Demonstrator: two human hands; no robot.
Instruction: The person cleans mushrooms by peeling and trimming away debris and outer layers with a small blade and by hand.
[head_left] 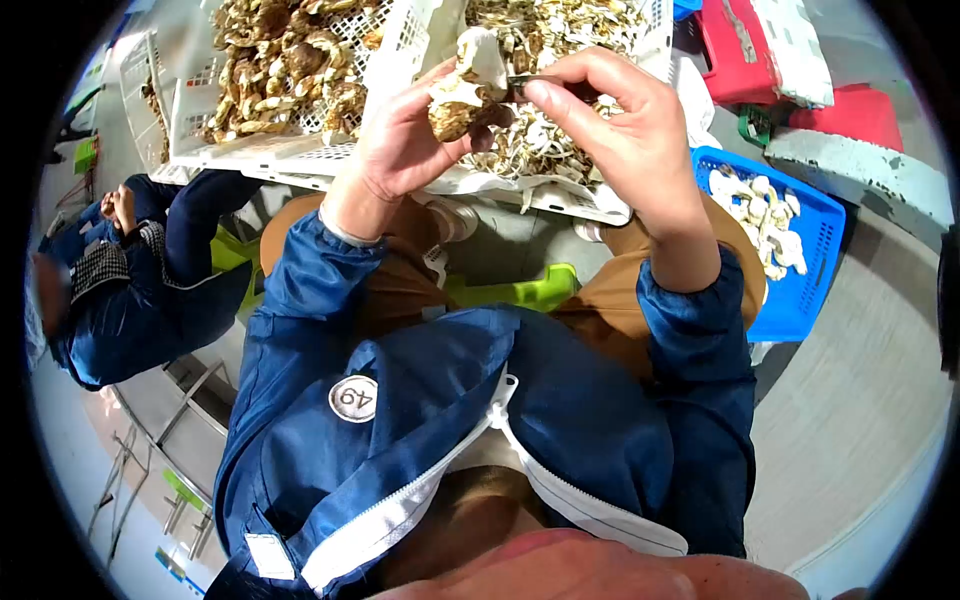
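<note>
Holding mushroom (464,98) and small tool (518,86) above scrap-filled crate (575,202)

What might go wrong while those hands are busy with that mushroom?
The small dark tool in the right hand touches or nearly touches the mushroom, close to the left hand. If the tool is sharp, a slip might nick a finger.

The mushroom is held up above the white crates, so if the grip loosens, it could drop among the scraps and be hard to spot.
</note>
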